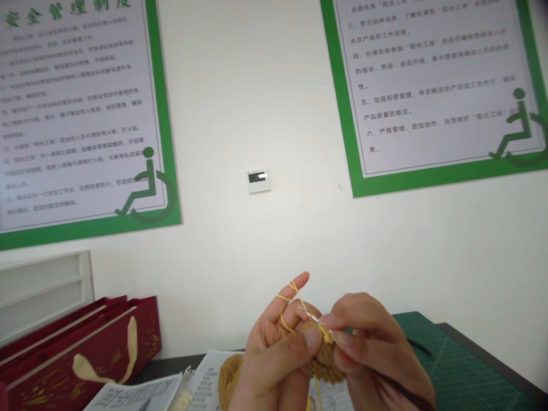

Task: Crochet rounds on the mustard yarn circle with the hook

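Note:
My left hand (274, 348) pinches a small tan-yellow crocheted piece (327, 365) between thumb and fingers. Yellow yarn (287, 297) is looped round its raised index finger. My right hand (372, 342) is closed round a thin metal crochet hook (312, 315) with a dark handle, and the hook's tip pokes into the top of the piece. A ball of the same yellow yarn (229, 377) lies on the table just below my left hand.
A red gift bag (81, 354) with a cream handle lies at the left. Printed paper sheets (141, 394) lie on the dark table, and a green cutting mat (458, 365) lies at the right. Two green-framed posters and a small white wall unit hang on the wall.

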`<state>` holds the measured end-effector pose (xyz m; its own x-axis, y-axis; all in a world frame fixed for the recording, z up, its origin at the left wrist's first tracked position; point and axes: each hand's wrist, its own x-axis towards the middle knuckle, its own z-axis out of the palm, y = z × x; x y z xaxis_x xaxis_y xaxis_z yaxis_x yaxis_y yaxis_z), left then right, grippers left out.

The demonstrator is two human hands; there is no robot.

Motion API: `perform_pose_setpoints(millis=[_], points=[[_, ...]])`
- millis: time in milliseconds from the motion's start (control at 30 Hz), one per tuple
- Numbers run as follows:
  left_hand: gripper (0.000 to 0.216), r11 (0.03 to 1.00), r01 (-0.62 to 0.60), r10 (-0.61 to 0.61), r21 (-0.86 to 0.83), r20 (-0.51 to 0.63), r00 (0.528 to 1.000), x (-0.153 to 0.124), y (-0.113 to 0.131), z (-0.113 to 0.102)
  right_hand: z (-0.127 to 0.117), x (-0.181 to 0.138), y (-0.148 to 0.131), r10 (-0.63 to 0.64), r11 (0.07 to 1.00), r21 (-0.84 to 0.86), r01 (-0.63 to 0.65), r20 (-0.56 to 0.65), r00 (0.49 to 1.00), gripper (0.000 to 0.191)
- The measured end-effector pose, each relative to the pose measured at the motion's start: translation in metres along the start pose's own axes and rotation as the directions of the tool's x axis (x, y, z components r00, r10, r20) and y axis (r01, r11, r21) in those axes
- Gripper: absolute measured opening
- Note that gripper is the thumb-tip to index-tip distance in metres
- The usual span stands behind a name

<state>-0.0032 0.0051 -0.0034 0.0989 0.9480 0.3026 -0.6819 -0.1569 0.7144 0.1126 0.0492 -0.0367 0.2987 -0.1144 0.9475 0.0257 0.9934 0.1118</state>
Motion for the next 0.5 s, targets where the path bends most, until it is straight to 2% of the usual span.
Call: perform_pose_setpoints(millis=[67, 133, 233, 333, 500], points=[[0.071, 1.000, -0.024, 0.024, -0.001, 0.006, 1.000, 0.000, 0.003, -0.001, 0.004, 0.003, 0.000, 0.171, 0.973, 0.151, -0.172, 0.020, 0.985, 0.015], [0.077, 0.998, -0.050, 0.049, 0.032, 0.015, 0.999, -0.001, 0.006, -0.002, 0.006, 0.004, 0.000, 0.334, 0.891, 0.308, -0.334, 0.055, 0.941, 0.009], [0.084, 0.996, -0.048, 0.045, 0.071, 0.047, 0.998, -0.004, 0.009, -0.003, 0.004, 0.002, 0.001, 0.464, 0.755, 0.447, -0.480, 0.154, 0.872, 0.007], [0.086, 0.996, -0.028, 0.020, 0.081, 0.100, 0.995, -0.004, 0.011, -0.006, 0.000, 0.001, 0.002, 0.532, 0.655, 0.506, -0.562, 0.220, 0.818, 0.009], [0.090, 0.994, -0.035, 0.020, 0.108, 0.141, 0.990, -0.002, 0.012, -0.009, -0.002, 0.000, -0.001, 0.586, 0.549, 0.600, -0.583, 0.222, 0.779, 0.013]])
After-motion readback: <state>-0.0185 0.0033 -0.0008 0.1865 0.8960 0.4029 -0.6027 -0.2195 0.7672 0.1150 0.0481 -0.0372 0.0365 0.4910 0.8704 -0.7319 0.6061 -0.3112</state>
